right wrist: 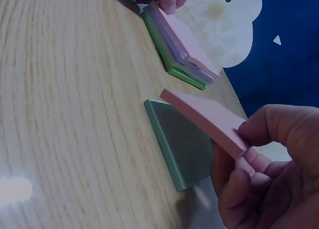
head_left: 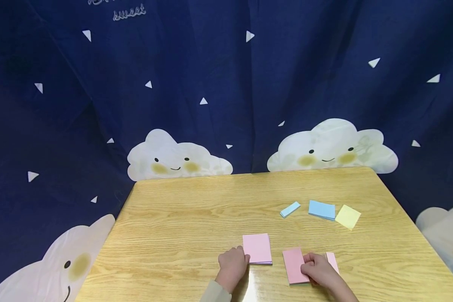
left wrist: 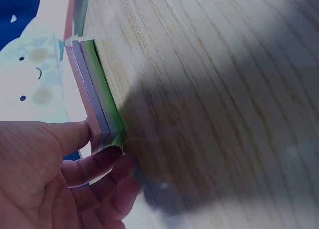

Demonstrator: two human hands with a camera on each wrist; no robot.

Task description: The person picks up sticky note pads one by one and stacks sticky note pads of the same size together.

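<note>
My left hand (head_left: 233, 265) pinches the near left corner of a stack of square sticky note pads (head_left: 257, 248), thumb on top and fingers at the lower edge. Pink, purple and green layers of the stack (left wrist: 94, 89) show in the left wrist view. To its right, my right hand (head_left: 318, 268) grips a pink rectangular sticky note pad (head_left: 295, 266) between thumb and fingers. The right wrist view shows this pink pad (right wrist: 204, 114) tilted up over a green pad (right wrist: 174, 144) lying on the table. A narrow light pink pad (head_left: 331, 261) lies partly hidden behind the right hand.
Farther back on the wooden table (head_left: 181, 218) lie a narrow light blue pad (head_left: 290, 209), a blue rectangular pad (head_left: 322, 209) and a yellow square pad (head_left: 348, 217). A dark blue curtain (head_left: 196, 63) with clouds hangs behind the table's far edge.
</note>
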